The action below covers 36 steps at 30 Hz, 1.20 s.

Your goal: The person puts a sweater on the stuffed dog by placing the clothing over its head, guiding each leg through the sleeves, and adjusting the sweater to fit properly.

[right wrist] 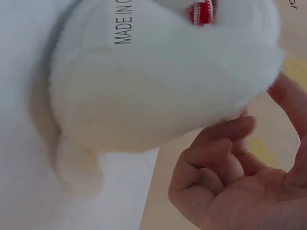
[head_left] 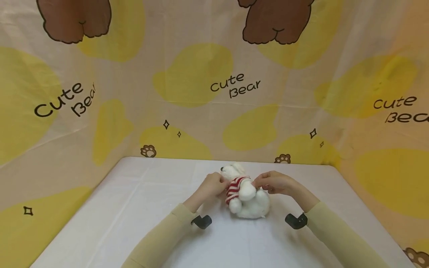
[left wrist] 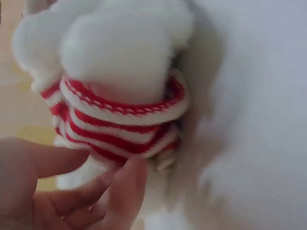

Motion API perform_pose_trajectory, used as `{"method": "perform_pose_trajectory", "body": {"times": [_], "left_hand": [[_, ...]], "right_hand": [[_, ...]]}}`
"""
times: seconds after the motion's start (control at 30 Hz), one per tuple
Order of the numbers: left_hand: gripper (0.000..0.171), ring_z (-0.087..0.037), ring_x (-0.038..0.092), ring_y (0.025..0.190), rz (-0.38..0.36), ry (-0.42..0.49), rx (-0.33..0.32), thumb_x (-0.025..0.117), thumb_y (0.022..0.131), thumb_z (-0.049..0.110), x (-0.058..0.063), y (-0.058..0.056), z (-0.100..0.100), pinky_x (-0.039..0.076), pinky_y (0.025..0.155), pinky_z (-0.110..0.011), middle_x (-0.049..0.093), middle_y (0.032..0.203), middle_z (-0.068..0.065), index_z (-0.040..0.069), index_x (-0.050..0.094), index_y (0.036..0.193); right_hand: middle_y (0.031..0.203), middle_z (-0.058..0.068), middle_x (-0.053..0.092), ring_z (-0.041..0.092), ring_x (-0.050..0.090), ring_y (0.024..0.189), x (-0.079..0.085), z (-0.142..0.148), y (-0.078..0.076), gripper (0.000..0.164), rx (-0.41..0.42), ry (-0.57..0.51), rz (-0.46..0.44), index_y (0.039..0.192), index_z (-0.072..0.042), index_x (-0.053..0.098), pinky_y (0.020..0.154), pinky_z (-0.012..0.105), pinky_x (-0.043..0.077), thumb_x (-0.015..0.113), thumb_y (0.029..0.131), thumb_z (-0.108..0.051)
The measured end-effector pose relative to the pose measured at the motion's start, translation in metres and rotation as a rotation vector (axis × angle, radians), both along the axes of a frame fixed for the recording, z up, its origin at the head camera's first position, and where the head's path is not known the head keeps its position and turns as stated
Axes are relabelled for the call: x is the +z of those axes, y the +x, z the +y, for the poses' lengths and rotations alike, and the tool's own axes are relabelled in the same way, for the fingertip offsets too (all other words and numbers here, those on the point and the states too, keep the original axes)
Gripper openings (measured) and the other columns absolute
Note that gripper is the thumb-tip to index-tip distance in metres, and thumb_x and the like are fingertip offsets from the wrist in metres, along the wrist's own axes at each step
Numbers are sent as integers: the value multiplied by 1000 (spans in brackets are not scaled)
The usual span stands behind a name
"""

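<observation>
A white plush bear (head_left: 249,208) in a red-and-white striped knitted sweater (head_left: 234,188) sits tilted back on the white table, its nose toward the upper left. At its chest is my left hand (head_left: 214,184). In the left wrist view, the thumb (left wrist: 62,160) stands apart from the bent fingers, with fingertips at the sweater's edge. My right hand (head_left: 276,182) holds the bear from behind, near its arm. The right wrist view shows its curled fingers (right wrist: 225,134) partly hidden by the white plush body (right wrist: 168,91), with another fingertip near a bit of red knit.
The white table (head_left: 151,193) spreads around the bear. Behind and beside it hangs a peach cloth (head_left: 187,111) with yellow patches and printed bears. Black wrist mounts (head_left: 202,222) sit at both sleeve cuffs.
</observation>
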<state>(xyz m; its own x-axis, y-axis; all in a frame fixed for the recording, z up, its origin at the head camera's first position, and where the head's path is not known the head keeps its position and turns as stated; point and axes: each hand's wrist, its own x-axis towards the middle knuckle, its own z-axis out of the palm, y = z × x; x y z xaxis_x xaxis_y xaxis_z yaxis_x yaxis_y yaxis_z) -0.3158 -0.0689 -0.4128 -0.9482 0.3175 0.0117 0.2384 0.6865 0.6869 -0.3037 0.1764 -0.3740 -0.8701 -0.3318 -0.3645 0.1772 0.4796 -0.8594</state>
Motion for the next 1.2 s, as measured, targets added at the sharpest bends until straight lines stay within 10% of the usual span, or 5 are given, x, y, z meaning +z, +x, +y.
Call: {"method": "perform_pose_trajectory", "body": {"times": [0.17, 0.47, 0.83, 1.2], "left_hand": [[18, -12, 55, 57, -242, 166, -97, 57, 87, 13, -17, 1, -2, 47, 53, -24, 58, 64, 0, 3, 63, 74], [20, -10, 59, 67, -443, 531, -86, 53, 90, 11, -26, 6, 8, 54, 70, -30, 60, 75, -1, -6, 59, 99], [39, -10, 59, 68, -411, 650, 92, 58, 88, 23, -9, 12, 7, 53, 69, -28, 59, 80, -1, -7, 57, 113], [33, -15, 56, 80, -286, 533, 159, 66, 85, 33, 15, 12, 7, 44, 65, -25, 61, 96, -6, 5, 59, 102]], "right_hand": [[101, 7, 64, 15, 60, 89, 1, -6, -3, 39, -43, 119, 141, 112, -2, 60, 78, 30, 52, 62, 90, -35], [100, 8, 65, 13, 65, 85, 14, -13, -7, 39, -63, 255, 188, 108, -2, 62, 74, 29, 55, 63, 89, -36], [100, 9, 65, 15, 66, 84, 10, 5, -11, 39, 49, 7, -32, 118, 11, 55, 83, 34, 55, 56, 92, -18], [95, 7, 70, 21, 68, 92, -15, 17, 0, 25, 110, -204, -217, 109, 3, 65, 92, 42, 50, 58, 93, -15]]}}
